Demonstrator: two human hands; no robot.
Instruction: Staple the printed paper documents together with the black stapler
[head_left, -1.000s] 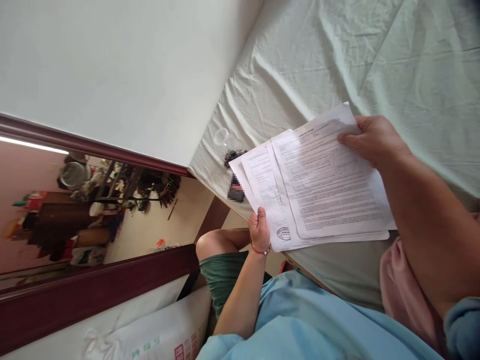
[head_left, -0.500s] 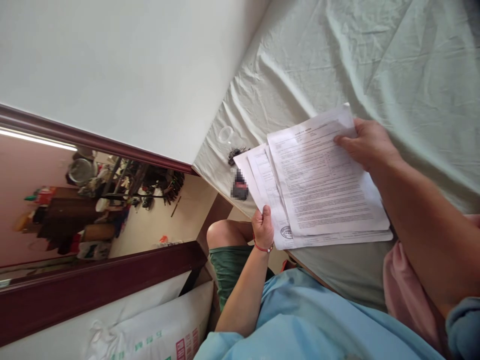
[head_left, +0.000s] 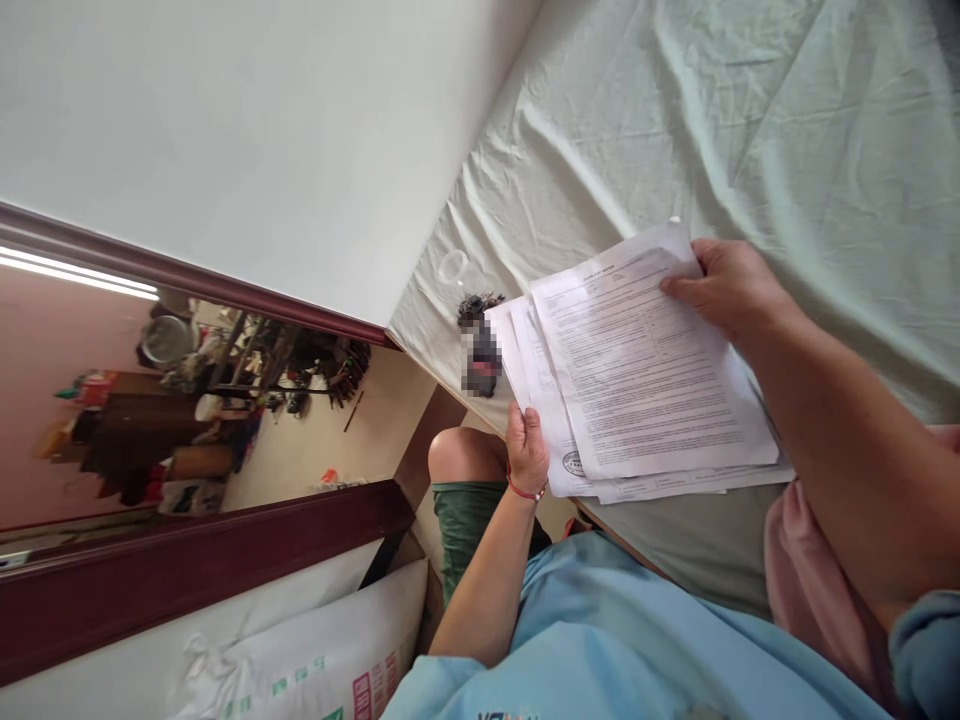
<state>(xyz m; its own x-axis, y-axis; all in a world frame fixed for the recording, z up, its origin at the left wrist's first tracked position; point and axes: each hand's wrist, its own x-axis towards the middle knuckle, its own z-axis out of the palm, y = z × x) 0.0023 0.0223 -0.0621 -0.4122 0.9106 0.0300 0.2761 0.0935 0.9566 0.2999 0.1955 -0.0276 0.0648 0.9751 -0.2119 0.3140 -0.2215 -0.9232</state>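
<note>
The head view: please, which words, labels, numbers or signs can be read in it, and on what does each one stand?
No text reads clearly enough to quote.
Top sheet: heading and printed lines, too small and blurred.
Sheet beneath: oval stamp, lettering too small.
White sack: green and red characters, too blurred.
Blue shirt: lettering cut off by the picture's edge.

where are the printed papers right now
Right of centre in the head view, the printed papers are held by the left hand and the right hand, over the pale green sheet.
</note>
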